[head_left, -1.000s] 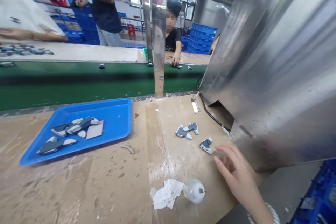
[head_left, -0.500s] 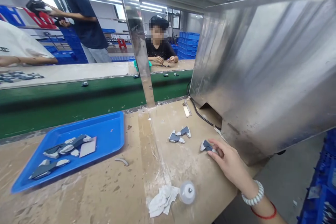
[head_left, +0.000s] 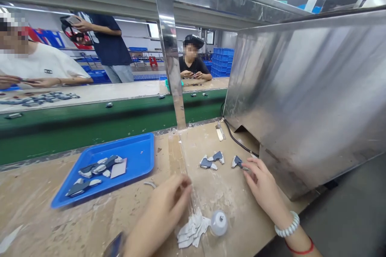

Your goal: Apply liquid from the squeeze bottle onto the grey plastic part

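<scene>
Lying flat at the left, a shallow blue plastic tray [head_left: 135, 160] holds grey and white pieces, too small to identify. Left hand [head_left: 163, 213] hovers loosely curled over the scuffed brown desk [head_left: 45, 213], grasping nothing visible; its wrist is cut off. Right hand [head_left: 262, 184] pinches a small grey-and-white moulded part [head_left: 237, 162] on the desk.

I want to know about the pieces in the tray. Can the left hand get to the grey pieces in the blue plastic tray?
Probably yes. The left hand hovers over bare tabletop just right of the blue plastic tray, and nothing stands between it and the grey pieces lying in the open, low-rimmed tray.
</scene>
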Demonstrator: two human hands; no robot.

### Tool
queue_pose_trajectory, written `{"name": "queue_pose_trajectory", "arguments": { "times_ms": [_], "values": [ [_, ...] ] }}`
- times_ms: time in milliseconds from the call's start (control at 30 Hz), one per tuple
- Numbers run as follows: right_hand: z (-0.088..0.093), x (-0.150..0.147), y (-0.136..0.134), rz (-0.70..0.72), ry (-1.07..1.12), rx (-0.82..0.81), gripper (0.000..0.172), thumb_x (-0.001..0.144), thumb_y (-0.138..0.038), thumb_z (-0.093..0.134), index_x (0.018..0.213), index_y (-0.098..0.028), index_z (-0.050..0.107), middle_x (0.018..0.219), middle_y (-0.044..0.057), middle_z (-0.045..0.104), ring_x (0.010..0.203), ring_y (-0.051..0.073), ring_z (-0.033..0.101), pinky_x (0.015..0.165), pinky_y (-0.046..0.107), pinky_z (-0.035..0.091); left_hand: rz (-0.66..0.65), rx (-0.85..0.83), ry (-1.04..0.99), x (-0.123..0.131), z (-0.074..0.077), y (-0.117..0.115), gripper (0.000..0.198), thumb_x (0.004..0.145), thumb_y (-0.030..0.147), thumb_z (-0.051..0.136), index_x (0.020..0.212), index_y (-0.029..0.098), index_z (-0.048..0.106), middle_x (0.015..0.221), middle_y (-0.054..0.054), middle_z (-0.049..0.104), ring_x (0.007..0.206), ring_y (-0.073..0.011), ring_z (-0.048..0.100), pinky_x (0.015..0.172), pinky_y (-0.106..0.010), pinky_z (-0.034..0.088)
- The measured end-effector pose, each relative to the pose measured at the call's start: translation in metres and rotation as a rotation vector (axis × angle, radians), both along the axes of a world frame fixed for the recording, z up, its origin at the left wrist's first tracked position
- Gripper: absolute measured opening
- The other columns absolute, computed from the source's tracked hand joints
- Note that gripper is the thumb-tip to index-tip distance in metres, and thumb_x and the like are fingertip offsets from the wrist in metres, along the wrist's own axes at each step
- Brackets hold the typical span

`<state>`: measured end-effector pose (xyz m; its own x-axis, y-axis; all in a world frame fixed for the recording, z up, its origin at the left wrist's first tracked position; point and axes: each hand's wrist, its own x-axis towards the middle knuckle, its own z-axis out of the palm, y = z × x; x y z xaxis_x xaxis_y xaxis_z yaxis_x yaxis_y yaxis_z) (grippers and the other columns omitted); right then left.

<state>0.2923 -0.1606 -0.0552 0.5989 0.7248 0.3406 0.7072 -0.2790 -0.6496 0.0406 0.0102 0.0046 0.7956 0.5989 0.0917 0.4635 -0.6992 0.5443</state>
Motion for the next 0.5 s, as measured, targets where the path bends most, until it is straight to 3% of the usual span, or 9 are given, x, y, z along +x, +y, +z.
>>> {"name": "queue_pose_trajectory", "arguments": {
  "times_ms": [100,233,333,500],
  "values": [
    [-0.003,-0.017,-0.013,-0.001,0.061,0.04,0.027,0.104,-0.035,0.046,0.109,-0.022,0.069,0.13,0.011,0.059,0.078,0.018,0.064,0.079,0.038,0.057,0.051,0.027,0.128,0.061,0.004,0.012,0.029,0.106,0.04,0.045,0.121,0.02,0.059,0.116,-0.008,0.07,0.103,-0.0225,0.069,0.09,-0.04,0.056],
    [-0.015,-0.043,-0.024,0.032,0.146,0.131,0.029,0.105,-0.035,0.045,0.1,-0.022,0.07,0.116,0.009,0.066,0.091,0.017,0.07,0.075,0.025,0.057,0.12,0.064,0.321,0.116,0.003,0.017,0.049,0.099,0.058,0.057,0.12,0.013,0.062,0.108,-0.01,0.069,0.097,-0.0243,0.069,0.09,-0.047,0.057],
    [-0.027,-0.055,-0.03,0.044,0.246,0.201,0.033,0.105,-0.041,0.047,0.095,-0.021,0.071,0.108,0.01,0.069,0.097,0.019,0.071,0.074,0.022,0.056,0.137,0.052,0.4,0.129,0.0,0.022,0.05,0.096,0.06,0.062,0.114,0.014,0.064,0.103,-0.009,0.069,0.095,-0.0234,0.068,0.089,-0.045,0.057],
    [-0.035,-0.054,-0.039,0.019,0.455,0.212,0.04,0.098,-0.055,0.058,0.092,-0.019,0.075,0.088,0.008,0.072,0.072,0.016,0.068,0.065,0.019,0.056,0.011,0.002,0.372,0.113,0.0,0.035,0.04,0.093,0.053,0.07,0.106,0.015,0.065,0.092,-0.003,0.067,0.083,-0.0186,0.066,0.08,-0.038,0.056]
  ]
}}
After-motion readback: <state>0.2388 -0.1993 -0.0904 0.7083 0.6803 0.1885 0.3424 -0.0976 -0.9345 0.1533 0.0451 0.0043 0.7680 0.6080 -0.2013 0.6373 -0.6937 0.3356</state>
